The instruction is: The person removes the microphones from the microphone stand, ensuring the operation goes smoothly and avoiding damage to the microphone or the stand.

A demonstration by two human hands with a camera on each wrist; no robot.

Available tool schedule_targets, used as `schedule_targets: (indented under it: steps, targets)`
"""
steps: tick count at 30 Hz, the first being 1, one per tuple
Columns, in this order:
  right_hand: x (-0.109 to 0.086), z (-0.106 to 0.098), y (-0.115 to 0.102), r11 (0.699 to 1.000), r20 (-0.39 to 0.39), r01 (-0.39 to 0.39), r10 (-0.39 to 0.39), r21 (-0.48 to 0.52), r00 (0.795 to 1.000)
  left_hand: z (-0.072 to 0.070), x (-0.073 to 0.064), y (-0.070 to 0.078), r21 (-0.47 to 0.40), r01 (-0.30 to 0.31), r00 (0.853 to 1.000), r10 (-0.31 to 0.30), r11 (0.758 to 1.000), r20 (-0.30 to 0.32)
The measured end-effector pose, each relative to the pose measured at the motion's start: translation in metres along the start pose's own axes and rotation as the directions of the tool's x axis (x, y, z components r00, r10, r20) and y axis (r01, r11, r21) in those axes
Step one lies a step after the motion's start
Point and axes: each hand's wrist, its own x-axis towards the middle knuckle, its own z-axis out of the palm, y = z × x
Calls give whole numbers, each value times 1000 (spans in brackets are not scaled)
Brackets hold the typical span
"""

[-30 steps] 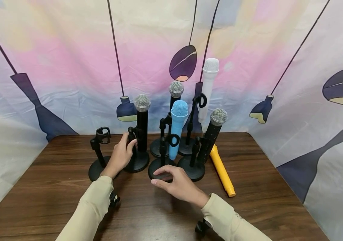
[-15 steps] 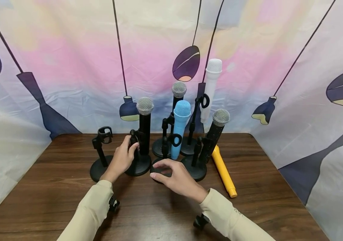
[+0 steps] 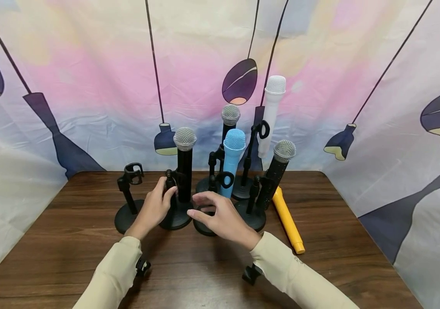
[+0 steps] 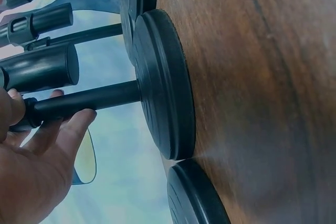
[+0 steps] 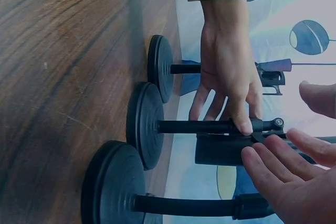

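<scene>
My left hand (image 3: 153, 208) grips the upright pole (image 4: 100, 98) of a black desktop stand, thumb and fingers around it just below the clip. That stand holds a black microphone (image 3: 184, 171) with a silver mesh head, upright. Its round base (image 4: 165, 85) sits on the table. My right hand (image 3: 221, 216) hovers to the right with thumb and fingers loosely curved and nothing between them. In the right wrist view its fingertips (image 5: 252, 156) come right up to the black microphone's body. Behind this hand a blue microphone (image 3: 233, 154) leans in another stand, whose base is partly covered.
An unfilled black stand (image 3: 127, 201) is at the left. Further back are another silver-headed microphone (image 3: 230, 116) and a white microphone (image 3: 272, 116) in stands. A black sparkly microphone (image 3: 275, 174) tilts in a stand at right, beside a yellow microphone (image 3: 289, 221) lying on the table (image 3: 339, 253).
The left-hand stand with its black microphone has shifted slightly toward me, the left hand still gripping it. My right hand has moved forward and left, closer to that microphone.
</scene>
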Motion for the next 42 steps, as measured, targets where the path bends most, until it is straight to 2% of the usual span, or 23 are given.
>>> schedule_targets:
  steps: [9,17,25,35,42]
  targets:
    - [15,5,-5,1000,-42,-10,10,-13,999,-4,-11,4,0,-15,1000,15,1000,-8]
    - [26,9,-7,999,-92,-28,25,-32,995,-7,-19,7,-12,-10,1000,10,1000,27]
    - [38,12,-8,1000,-101,-6,8,14,995,-12,-28,10,-25,3,997,-1,1000,80]
    - [46,19,-11,998,-118,-39,44,46,992,-15,-35,11,-19,-10,992,12,1000,123]
    - [48,19,-9,999,-101,10,-5,48,995,-17,-39,13,-30,-32,989,36,999,141]
